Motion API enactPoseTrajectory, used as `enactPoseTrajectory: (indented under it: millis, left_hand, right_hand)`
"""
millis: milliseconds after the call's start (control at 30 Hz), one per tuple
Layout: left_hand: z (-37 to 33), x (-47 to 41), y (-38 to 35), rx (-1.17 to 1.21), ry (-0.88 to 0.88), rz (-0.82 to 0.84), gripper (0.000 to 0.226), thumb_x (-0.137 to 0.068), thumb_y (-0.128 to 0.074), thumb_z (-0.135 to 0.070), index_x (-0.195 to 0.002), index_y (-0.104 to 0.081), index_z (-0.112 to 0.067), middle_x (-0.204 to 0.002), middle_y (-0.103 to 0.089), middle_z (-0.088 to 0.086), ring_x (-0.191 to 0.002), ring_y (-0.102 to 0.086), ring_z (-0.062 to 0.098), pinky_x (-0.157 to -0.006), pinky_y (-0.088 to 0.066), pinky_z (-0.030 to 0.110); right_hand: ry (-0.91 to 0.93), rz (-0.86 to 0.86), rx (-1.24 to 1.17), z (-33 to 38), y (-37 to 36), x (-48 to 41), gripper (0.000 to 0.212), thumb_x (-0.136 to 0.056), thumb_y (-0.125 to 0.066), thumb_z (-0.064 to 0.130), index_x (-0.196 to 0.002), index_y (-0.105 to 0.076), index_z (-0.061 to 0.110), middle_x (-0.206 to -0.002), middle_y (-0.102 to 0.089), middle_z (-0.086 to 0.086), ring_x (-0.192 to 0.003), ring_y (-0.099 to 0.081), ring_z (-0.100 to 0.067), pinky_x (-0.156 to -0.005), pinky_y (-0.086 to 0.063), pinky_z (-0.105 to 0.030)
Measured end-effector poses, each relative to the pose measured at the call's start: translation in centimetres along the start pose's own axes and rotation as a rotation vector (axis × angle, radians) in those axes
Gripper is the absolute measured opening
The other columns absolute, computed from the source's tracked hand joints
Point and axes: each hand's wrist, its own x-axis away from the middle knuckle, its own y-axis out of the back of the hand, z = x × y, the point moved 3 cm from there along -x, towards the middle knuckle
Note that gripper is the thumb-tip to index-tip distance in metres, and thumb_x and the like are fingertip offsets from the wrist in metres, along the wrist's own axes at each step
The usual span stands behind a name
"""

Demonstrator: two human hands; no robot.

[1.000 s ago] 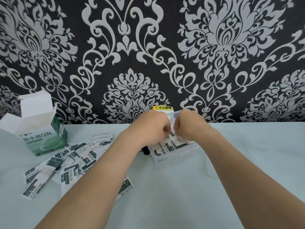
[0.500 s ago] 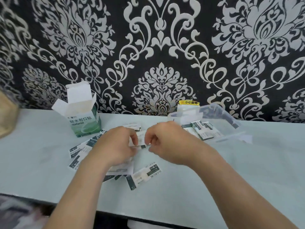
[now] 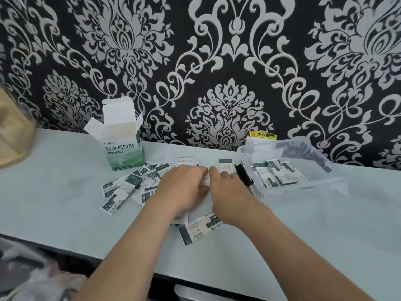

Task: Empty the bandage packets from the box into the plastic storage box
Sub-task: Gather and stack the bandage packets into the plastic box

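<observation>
Black marker [image 3: 244, 175] lies btwn loose packets [image 3: 121, 187] & storage box [image 3: 303, 186], top open.

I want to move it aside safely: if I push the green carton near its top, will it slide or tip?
Probably tip: the green carton stands upright, taller than wide, on the smooth table. It is likely very light, since its flaps are open and many packets lie outside. Its thin card would likely dent if squeezed.

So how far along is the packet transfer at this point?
Done: the cardboard box stands open, and some packets already lie in the plastic box. In hand: the left hand and right hand are on the loose pile on the table; their grip is unclear. Left: that pile must go in.
</observation>
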Motion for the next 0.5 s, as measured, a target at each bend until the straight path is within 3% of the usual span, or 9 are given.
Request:
enactPoseTrajectory:
  millis: [100, 233, 333, 500]
  left_hand:
    - [0.2, 0.2, 0.3, 0.043, 0.016, -0.022, 0.012, -0.081, -0.057, -0.032, -0.092, -0.059, -0.028, -0.088, -0.066, -0.003, -0.083, -0.06, 0.023, -0.071, -0.052, 0.036]
    - [0.8, 0.6, 0.2, 0.206, 0.021, -0.017, 0.038, -0.084, -0.066, -0.029, -0.121, -0.062, -0.03, -0.111, -0.069, -0.004, -0.104, -0.061, 0.019, -0.087, -0.051, 0.035]
    - [1.2, 0.8, 0.1, 0.279, 0.036, -0.016, 0.051, -0.081, -0.073, -0.021, -0.13, -0.059, -0.028, -0.123, -0.066, -0.003, -0.113, -0.059, 0.015, -0.097, -0.047, 0.031]
    - [1.6, 0.7, 0.1, 0.369, 0.082, -0.06, 0.048, -0.081, -0.075, -0.011, -0.125, -0.064, -0.029, -0.117, -0.066, -0.003, -0.102, -0.058, 0.012, -0.093, -0.044, 0.023]
  right_hand:
    - [0.03, -0.063, -0.017, 0.2, 0.0, 0.0, 0.057, -0.083, -0.05, -0.001, -0.136, -0.029, 0.003, -0.118, -0.053, -0.011, -0.109, -0.052, -0.028, -0.097, -0.032, -0.034]
    - [0.02, -0.123, -0.037, 0.2, 0.9, 0.4, 0.048, -0.086, -0.049, -0.003, -0.132, -0.038, 0.005, -0.121, -0.053, -0.011, -0.112, -0.051, -0.027, -0.095, -0.034, -0.03]
    - [-0.019, -0.096, -0.044, 0.0, 1.0, 0.6, 0.036, -0.089, -0.05, 0.0, -0.124, -0.049, 0.006, -0.121, -0.054, -0.013, -0.113, -0.05, -0.026, -0.083, -0.037, -0.027]
    - [-0.012, -0.085, 0.011, 0.1, 1.1, 0.7, 0.026, -0.088, -0.048, -0.001, -0.112, -0.056, 0.006, -0.115, -0.058, -0.013, -0.108, -0.055, -0.027, -0.076, -0.034, -0.026]
